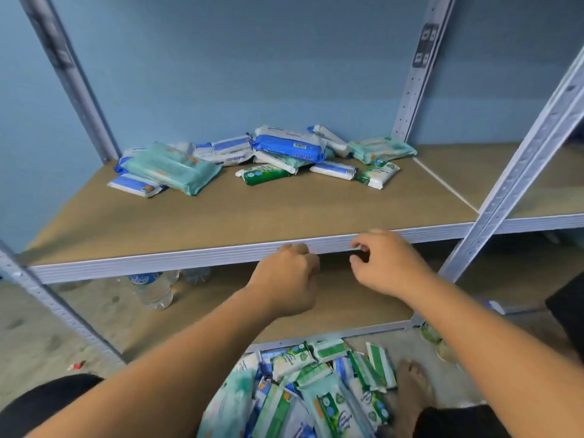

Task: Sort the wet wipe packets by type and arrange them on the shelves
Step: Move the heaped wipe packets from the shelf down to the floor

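Observation:
Several wet wipe packets lie jumbled at the back of the upper shelf point(221, 216): a blue packet point(289, 147), a large teal packet point(172, 168), a green one point(263, 174) and white-blue ones point(333, 169). A heap of mixed green, teal and blue packets point(313, 390) lies on the floor below me. My left hand point(286, 279) and my right hand point(384, 263) hover in front of the shelf's front rail with loosely curled fingers. Neither hand holds a packet.
Metal uprights point(512, 184) frame the shelf; a neighbouring bay runs off to the right. A clear plastic bottle point(155, 289) stands on the lower shelf point(347, 308). A bare foot point(410, 390) rests beside the floor heap. The blue wall is behind.

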Available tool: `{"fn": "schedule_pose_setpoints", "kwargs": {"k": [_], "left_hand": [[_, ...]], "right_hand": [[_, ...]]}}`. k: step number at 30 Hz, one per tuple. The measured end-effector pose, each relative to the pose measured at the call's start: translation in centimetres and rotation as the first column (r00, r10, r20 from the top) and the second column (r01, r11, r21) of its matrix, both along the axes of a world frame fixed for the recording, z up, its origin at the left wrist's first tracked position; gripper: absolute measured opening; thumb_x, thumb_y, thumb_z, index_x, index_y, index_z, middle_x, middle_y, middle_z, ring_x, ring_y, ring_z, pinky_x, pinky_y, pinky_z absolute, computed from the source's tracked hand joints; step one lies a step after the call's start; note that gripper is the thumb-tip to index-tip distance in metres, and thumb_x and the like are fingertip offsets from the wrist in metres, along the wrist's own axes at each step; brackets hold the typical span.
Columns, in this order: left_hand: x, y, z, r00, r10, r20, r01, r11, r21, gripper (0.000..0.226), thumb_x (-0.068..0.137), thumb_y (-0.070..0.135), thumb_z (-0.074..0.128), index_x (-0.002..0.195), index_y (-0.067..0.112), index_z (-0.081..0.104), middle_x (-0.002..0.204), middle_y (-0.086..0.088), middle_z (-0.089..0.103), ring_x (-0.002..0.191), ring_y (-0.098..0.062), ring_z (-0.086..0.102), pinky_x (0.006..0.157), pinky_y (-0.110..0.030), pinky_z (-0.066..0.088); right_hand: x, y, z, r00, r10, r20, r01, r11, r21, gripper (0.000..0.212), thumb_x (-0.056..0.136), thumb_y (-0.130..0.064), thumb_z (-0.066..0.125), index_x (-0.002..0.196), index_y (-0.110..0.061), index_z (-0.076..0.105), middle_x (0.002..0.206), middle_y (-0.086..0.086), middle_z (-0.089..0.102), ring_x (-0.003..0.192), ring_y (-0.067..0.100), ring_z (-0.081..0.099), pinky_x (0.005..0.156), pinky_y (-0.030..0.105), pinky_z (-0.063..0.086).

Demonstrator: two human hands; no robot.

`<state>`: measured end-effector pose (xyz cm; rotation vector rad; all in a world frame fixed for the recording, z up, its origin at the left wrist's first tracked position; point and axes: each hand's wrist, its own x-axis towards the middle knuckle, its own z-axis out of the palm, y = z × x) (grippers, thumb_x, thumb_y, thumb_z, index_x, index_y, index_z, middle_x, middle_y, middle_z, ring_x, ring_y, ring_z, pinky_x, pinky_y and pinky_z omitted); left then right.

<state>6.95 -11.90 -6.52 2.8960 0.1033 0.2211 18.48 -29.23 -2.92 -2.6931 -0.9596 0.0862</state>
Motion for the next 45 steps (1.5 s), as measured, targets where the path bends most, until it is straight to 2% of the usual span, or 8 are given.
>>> {"fn": "schedule_pose_setpoints", "kwargs": {"k": [6,11,18,22,25,30,37,45], "left_hand": [[5.0,3.1,2.9,0.995,0.024,0.099,-0.016,0.997,-0.076,0.032,0.079,0.032,0.041,0.098,0.023,0.066,0.1,0.001,0.056,0.093,-0.025,0.057,0.074,-0.042,0.055],[10.1,5.9,3.8,0.987,0.079,0.139,-0.061,0.99,-0.131,0.03,0.087,0.026,0.053,0.113,0.023,0.067,0.116,-0.001,0.059,0.099,-0.026,0.06,0.084,-0.042,0.054],[14.5,13.1,3.3,0.907,0.421,-0.032,-0.422,0.902,-0.096,0.067,0.072,0.039,0.051,0.137,0.02,0.051,0.137,-0.007,0.046,0.133,-0.033,0.036,0.107,-0.048,0.04],[15.8,14.9,2.2,0.835,0.55,0.008,-0.549,0.835,-0.037,0.063,0.084,0.042,0.056,0.142,0.022,0.042,0.152,-0.002,0.037,0.143,-0.027,0.027,0.111,-0.051,0.027],[16.4,15.3,1.7,0.821,0.57,0.041,-0.568,0.822,-0.045,0.06,0.086,0.044,0.054,0.142,0.025,0.039,0.15,0.001,0.039,0.141,-0.026,0.029,0.108,-0.052,0.026],[16.4,15.1,1.8,0.785,0.618,0.041,-0.62,0.783,0.052,0.054,0.087,0.053,0.051,0.132,0.023,0.048,0.134,-0.006,0.043,0.127,-0.031,0.035,0.097,-0.049,0.03],[14.1,14.7,3.6,0.813,0.572,-0.105,-0.576,0.818,-0.004,0.039,0.08,0.048,0.057,0.114,0.032,0.045,0.122,-0.005,0.047,0.123,-0.03,0.041,0.092,-0.045,0.03],[10.5,12.5,4.2,0.858,0.481,-0.178,-0.462,0.876,0.142,0.065,0.083,0.062,0.054,0.133,0.022,0.05,0.127,-0.006,0.051,0.122,-0.028,0.049,0.099,-0.049,0.033]], "right_hand": [[8.1,1.1,1.5,0.986,-0.149,0.075,0.133,0.974,0.182,0.031,0.081,-0.029,0.064,0.111,-0.024,0.071,0.107,-0.001,0.064,0.096,0.023,0.061,0.09,0.038,0.052],[13.4,3.5,-0.5,0.96,-0.266,0.088,0.232,0.931,0.281,0.034,0.08,-0.022,0.067,0.114,-0.015,0.07,0.112,0.009,0.062,0.101,0.031,0.058,0.093,0.037,0.048],[18.2,6.3,-1.5,0.898,-0.412,0.152,0.414,0.91,0.023,0.059,0.088,-0.049,0.049,0.145,-0.038,0.036,0.151,0.001,0.034,0.133,0.033,0.031,0.1,0.051,0.03],[20.0,7.6,-1.9,0.883,-0.454,0.12,0.463,0.884,-0.06,0.063,0.093,-0.059,0.036,0.152,-0.045,0.019,0.161,-0.002,0.017,0.14,0.031,0.021,0.103,0.054,0.023],[20.4,8.5,-2.3,0.891,-0.443,0.099,0.451,0.888,-0.089,0.055,0.095,-0.061,0.03,0.148,-0.047,0.027,0.161,-0.002,0.015,0.141,0.031,0.02,0.104,0.056,0.019],[20.1,9.4,-1.9,0.839,-0.526,0.137,0.534,0.845,-0.025,0.038,0.096,-0.056,0.035,0.124,-0.036,0.052,0.146,0.004,0.039,0.131,0.032,0.033,0.1,0.054,0.025],[18.6,9.2,-0.8,0.79,-0.586,0.182,0.588,0.807,0.046,0.038,0.084,-0.053,0.063,0.115,-0.03,0.065,0.126,0.008,0.05,0.118,0.034,0.052,0.101,0.05,0.031],[14.9,5.8,0.2,0.758,-0.652,0.011,0.648,0.755,0.099,0.058,0.062,-0.035,0.073,0.113,-0.01,0.06,0.119,0.018,0.057,0.111,0.037,0.059,0.094,0.042,0.052]]}}
